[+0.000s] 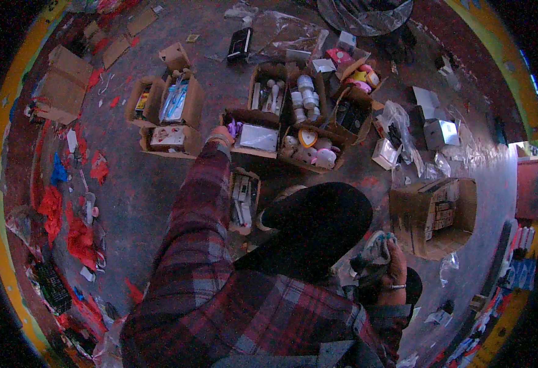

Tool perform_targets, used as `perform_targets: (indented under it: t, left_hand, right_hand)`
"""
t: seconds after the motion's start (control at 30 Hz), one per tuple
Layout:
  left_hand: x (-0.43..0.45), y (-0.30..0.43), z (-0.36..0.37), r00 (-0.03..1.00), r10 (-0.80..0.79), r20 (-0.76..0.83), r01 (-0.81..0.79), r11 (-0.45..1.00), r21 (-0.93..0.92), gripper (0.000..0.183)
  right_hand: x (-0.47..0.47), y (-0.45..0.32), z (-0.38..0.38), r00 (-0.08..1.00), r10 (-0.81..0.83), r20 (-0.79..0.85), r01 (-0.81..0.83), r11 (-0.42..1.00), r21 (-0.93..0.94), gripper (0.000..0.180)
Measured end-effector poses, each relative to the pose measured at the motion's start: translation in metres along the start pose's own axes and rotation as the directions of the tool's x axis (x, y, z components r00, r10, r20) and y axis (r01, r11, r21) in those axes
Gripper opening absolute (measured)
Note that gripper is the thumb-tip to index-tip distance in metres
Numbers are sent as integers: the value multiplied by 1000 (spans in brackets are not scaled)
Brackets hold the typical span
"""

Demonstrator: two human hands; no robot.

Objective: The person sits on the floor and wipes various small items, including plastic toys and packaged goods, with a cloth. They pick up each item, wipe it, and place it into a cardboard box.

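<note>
My left hand (221, 135) reaches out to the left end of a low cardboard box (255, 151). Beside its fingers lies a small purple item (234, 128), and a white flat box (258, 138) under clear plastic fills much of the same carton. The fingertips are too small and dark to show whether they grip the purple item or the carton edge. Down at the right, by my knee, my right hand (397, 264) holds a crumpled grey and teal cloth-like bundle (374, 253). Next to the low carton, another box holds plush toys (312, 149).
Open cartons hold white jars (306, 94), blue packs (175, 101) and white-handled items (273, 94). A narrow box (243, 200) stands near my foot. To the right lies a larger carton (411, 221) with small boxes inside. Red scraps (78, 234) and plastic film (400, 129) litter the floor.
</note>
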State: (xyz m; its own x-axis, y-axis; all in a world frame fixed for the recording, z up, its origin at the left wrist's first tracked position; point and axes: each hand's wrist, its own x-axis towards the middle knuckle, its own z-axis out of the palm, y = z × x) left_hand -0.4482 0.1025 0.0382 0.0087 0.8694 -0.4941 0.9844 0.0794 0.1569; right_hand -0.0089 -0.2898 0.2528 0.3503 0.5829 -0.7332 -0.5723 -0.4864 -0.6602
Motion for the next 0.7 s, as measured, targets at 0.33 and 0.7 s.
perform_targets:
  t: [0.33,0.7]
  left_hand:
    - [-42,28,-17,976,-13,-218,27,998,59,33]
    - [-1,-38,46,954,-38,-298,-18,983,-184,38]
  right_hand:
    - [1,8,-2,988,-145,-45,138,983,-123,31]
    - [-10,-4,21,999,-25,-44,26,999,35,25]
